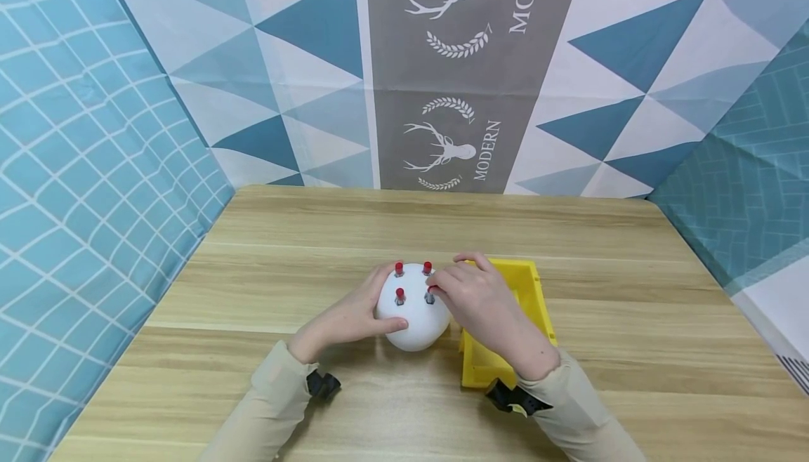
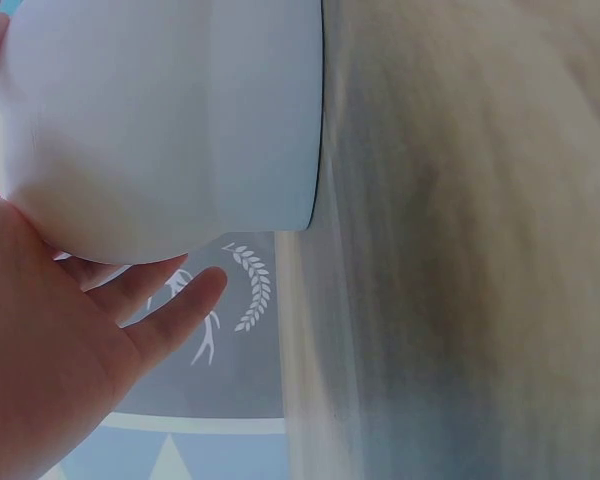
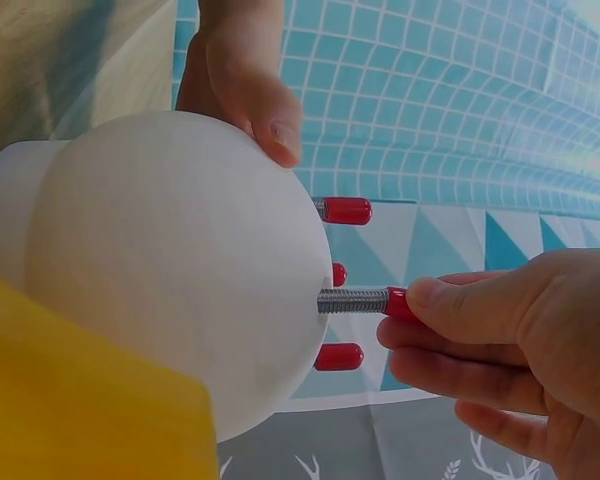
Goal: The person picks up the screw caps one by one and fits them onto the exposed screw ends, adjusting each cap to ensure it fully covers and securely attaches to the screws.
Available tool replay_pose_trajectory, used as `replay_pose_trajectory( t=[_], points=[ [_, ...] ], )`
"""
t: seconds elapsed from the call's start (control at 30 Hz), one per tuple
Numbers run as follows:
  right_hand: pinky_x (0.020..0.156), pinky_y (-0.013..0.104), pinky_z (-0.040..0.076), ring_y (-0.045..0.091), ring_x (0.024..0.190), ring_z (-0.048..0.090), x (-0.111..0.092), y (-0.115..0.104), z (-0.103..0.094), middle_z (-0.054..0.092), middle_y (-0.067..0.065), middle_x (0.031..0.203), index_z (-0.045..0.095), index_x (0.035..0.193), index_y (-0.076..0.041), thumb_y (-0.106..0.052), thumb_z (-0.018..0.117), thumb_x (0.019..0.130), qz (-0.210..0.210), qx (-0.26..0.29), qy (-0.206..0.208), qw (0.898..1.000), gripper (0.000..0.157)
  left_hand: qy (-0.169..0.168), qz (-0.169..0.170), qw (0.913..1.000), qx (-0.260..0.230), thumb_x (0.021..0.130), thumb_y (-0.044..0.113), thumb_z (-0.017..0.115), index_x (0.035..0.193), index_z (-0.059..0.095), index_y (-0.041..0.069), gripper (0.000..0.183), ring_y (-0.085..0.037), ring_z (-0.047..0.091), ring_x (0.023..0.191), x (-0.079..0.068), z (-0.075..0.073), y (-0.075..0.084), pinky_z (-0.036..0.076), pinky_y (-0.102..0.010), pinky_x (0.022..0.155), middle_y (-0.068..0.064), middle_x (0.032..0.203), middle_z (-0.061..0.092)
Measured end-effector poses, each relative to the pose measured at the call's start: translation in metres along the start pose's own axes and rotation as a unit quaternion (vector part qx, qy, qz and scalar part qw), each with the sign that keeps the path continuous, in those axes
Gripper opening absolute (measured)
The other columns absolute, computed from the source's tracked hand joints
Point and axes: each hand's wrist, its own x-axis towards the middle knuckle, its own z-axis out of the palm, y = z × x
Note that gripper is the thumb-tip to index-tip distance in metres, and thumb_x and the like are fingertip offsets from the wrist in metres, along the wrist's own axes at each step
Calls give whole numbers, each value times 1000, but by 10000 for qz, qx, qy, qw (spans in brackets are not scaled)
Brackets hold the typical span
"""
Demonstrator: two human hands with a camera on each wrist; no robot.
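A white, rounded, ball-like body [image 1: 412,328] stands on the table, with several threaded metal studs on its top. My left hand [image 1: 354,312] grips its side, the thumb on the near face and the other fingers around the far side. In the right wrist view, my right hand [image 3: 500,340] pinches a red cap [image 3: 398,304] between thumb and forefinger. That cap sits at the end of a threaded stud [image 3: 352,301], much of whose thread shows. Red caps also cover the other studs, such as the front left cap [image 1: 400,294] and the back left cap [image 1: 399,268].
A yellow plastic bin [image 1: 542,314] stands right of the white body, partly under my right hand and forearm; its contents are mostly hidden. Beneath everything is a wooden table [image 1: 265,272]. Patterned cloth [image 1: 436,97] hangs behind the far edge.
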Motion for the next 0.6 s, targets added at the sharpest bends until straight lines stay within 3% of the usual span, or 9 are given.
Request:
replay_pose_trajectory(
  t=[0.6],
  points=[
    [86,32,43,15,78,61,1,-2,3,68,-1,81,67,83,-10,-9,77,71,-147,-38,82,9999,15,-1,-1,10000,0,74,48,69,141,20,20,88,-15,41,115,-1,-1,2,40,-38,95,3,139,28]
  ],
)
